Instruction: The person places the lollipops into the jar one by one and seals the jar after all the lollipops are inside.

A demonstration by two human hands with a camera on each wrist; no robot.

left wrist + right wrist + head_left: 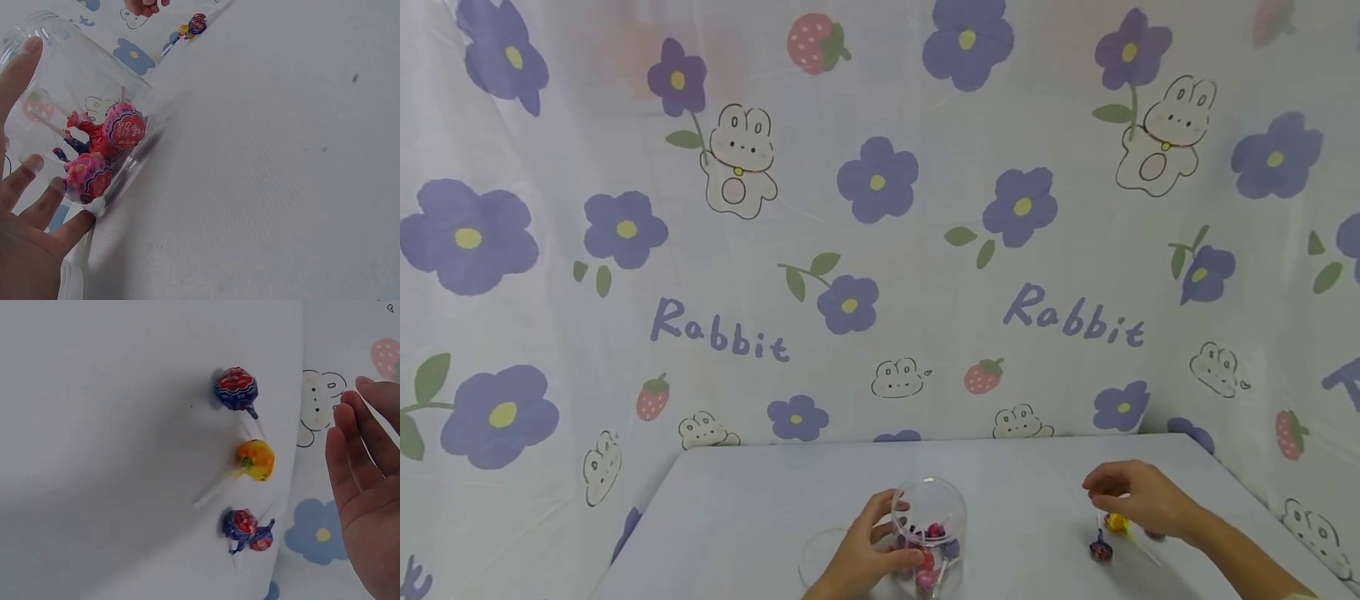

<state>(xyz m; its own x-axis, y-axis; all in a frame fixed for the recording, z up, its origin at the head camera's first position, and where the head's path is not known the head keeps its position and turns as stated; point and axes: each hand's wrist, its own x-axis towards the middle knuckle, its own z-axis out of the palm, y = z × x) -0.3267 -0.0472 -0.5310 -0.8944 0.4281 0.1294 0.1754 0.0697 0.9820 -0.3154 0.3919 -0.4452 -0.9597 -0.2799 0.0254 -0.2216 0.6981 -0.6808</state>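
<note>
My left hand (pixel 867 550) grips a clear round jar (pixel 929 500) by its side. In the left wrist view the thumb and fingers spread around the jar's wall. Pink-and-red wrapped lollipops (pixel 125 126) lie in the bottom of the jar, along with dark blue wrapper ends and white sticks. Over on the right, my right hand (pixel 1138 496) hovers above loose lollipops, its fingers slightly bent and holding nothing. Beneath it lie a yellow lollipop (pixel 256 459), a blue-and-red lollipop (pixel 236 389) and another blue-and-red pair (pixel 240 524).
A clear round disc, seemingly a lid (pixel 802 562), lies left of the jar, partly behind my left hand. The white table (pixel 1000 475) ends at a hanging cloth (pixel 820 367) printed with flowers and rabbits, which also runs along both sides.
</note>
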